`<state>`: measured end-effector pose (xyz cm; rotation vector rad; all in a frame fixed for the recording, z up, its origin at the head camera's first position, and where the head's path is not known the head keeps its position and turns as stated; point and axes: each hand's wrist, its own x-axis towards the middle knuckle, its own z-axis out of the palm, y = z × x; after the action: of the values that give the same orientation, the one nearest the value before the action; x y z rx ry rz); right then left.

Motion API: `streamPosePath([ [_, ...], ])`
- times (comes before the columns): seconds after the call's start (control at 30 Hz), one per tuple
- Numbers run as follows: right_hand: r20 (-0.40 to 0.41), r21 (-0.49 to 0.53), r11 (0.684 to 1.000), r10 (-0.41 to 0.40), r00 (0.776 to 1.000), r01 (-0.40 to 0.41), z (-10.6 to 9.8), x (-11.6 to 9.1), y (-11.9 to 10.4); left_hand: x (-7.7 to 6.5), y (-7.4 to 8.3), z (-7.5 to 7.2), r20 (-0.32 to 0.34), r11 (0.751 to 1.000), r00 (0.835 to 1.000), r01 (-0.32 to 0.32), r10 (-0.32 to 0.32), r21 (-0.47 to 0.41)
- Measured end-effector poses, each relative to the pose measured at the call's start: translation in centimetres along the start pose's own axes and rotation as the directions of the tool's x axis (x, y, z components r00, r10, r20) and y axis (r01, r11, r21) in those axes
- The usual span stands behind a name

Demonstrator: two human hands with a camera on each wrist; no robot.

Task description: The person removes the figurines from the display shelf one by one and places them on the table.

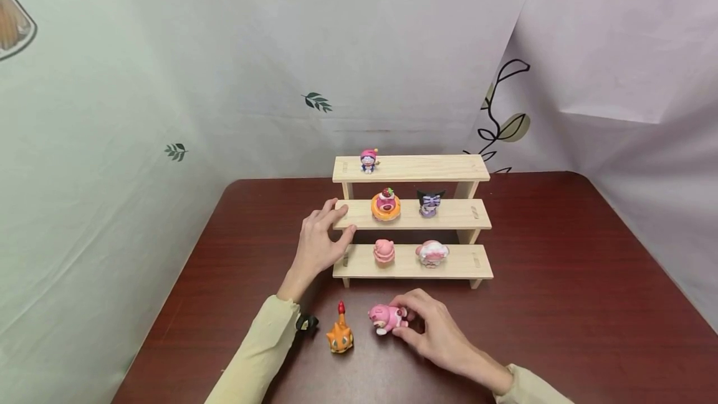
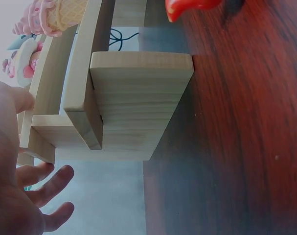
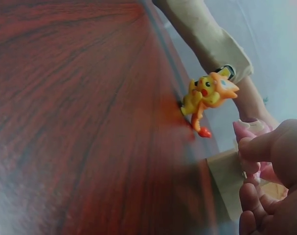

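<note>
Dark-red table: orange toy, three-tier wooden shelf holding five toys.

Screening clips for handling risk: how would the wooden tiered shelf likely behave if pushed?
The wooden tiered shelf would probably stay stiff, its flat planks resting on solid-looking side supports. It is likely light for its size, being open between tiers. A sharp push could perhaps topple the small figures on it.

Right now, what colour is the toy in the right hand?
Mostly pink, with some white; the toy shows best in the head view.
</note>
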<state>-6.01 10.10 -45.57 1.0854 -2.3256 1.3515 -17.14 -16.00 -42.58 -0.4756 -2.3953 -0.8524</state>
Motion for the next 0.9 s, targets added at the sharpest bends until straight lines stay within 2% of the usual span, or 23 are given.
streamPosePath([
  [0.9,0.06,-0.115,0.992,0.068,0.996,-0.061,1.5,-0.7,-0.1,0.0,0.1,-0.1,-0.007,1.0,1.0,-0.004,0.004,-0.008],
])
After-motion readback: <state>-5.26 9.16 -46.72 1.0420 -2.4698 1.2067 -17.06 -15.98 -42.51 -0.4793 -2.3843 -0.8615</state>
